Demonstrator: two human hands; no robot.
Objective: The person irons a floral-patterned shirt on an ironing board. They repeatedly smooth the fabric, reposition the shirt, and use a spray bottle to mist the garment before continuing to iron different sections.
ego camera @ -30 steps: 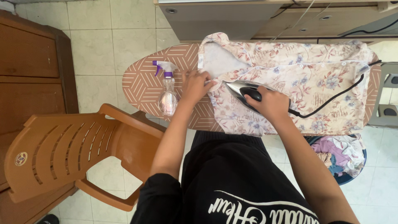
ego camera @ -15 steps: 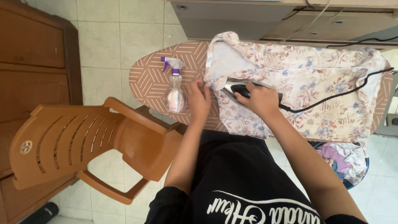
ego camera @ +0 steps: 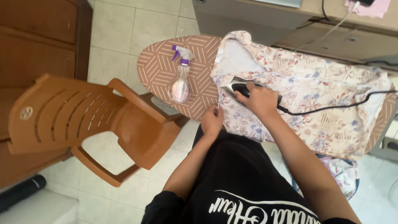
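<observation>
Far left: brown plastic chair (ego camera: 83, 120) on tiled floor, beside wooden cabinet (ego camera: 37, 45).
Ironing board (ego camera: 159, 70), brown with white line pattern, narrow end pointing left. Clear spray bottle (ego camera: 180, 85) with purple trigger lying on it, apart from both hands.
Left hand (ego camera: 212, 121) at near edge of board, fingers pinched shut on hem of floral garment (ego camera: 315, 95).
Garment spread flat across board to the right. Judged light, soft, limp; likely to creep or wrinkle under a sliding load, so best held taut at hem or seam edge.
Right hand (ego camera: 261, 99) wrapped closed round handle of iron (ego camera: 237, 88), soleplate down on fabric near collar. Iron judged heavy, rigid, hot underneath; handle the only safe hold.
Black cord (ego camera: 331, 108) trailing right over cloth.
</observation>
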